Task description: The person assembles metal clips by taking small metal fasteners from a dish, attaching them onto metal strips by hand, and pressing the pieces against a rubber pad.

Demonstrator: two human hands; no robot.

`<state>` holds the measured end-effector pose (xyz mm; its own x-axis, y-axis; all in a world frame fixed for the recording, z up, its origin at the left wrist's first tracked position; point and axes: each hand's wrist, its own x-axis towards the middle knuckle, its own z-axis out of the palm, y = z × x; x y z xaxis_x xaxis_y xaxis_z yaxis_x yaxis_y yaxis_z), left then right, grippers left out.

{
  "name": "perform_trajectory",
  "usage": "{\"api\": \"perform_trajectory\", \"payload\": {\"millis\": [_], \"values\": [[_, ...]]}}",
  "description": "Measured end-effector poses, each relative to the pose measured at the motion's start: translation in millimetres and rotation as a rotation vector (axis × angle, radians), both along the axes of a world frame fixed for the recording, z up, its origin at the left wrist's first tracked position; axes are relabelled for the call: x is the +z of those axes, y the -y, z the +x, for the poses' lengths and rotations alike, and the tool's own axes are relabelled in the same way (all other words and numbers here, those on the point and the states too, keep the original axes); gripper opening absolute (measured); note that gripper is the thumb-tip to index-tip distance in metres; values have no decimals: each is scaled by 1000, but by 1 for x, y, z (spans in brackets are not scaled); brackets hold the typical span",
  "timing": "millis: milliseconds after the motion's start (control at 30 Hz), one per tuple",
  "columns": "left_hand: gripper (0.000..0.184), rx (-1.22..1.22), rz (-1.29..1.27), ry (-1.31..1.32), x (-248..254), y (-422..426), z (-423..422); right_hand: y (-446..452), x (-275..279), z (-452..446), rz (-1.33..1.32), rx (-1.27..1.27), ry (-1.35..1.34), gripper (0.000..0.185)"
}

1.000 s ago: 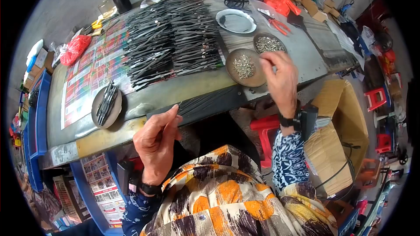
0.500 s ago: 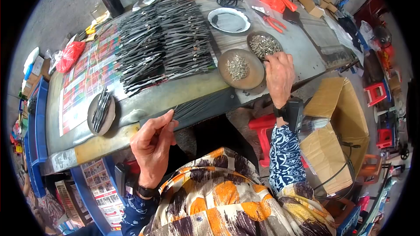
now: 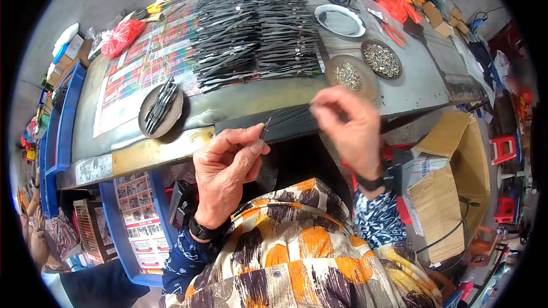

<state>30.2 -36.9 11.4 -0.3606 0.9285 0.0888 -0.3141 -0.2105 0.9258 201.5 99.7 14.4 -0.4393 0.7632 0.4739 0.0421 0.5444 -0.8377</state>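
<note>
My left hand (image 3: pixel 228 168) is closed in a pinch, with the tip of a thin dark strip (image 3: pixel 266 128) poking out past thumb and forefinger. Facing it, my right hand (image 3: pixel 351 128) has its fingers drawn together and is smeared by motion; anything between them is too small to make out. Behind the right hand, one round dish (image 3: pixel 366 74) holds small shiny metal pieces (image 3: pixel 347 76). A darker bowl (image 3: pixel 395 73) beside it holds more small metal pieces (image 3: pixel 381 59). Below and between both hands lies a black mat (image 3: pixel 291 125) at the table edge.
Rows of black strips (image 3: pixel 257 34) cover the table's middle. Several more strips lie in a small dish (image 3: pixel 149 102) at left. Farther back are a white-rimmed plate (image 3: pixel 339 20) and red-handled pliers (image 3: pixel 394 35). An open cardboard box (image 3: pixel 451 188) stands right, a blue crate (image 3: pixel 114 217) left.
My right hand has left the darker bowl and come back leftward and toward me, nearer my left hand. The left hand stays pinched on the strip. The view has shifted, and a person's hand now shows at far left.
</note>
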Motion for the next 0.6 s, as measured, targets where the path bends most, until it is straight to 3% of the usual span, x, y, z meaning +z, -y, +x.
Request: {"api": "perform_trajectory", "payload": {"millis": [233,600], "values": [[22,33,6,3,3,12,0,41,-2,-40,-183,298,-225,11],[22,51,13,-34,0,17,2,47,3,-44,-58,287,-190,10]]}}
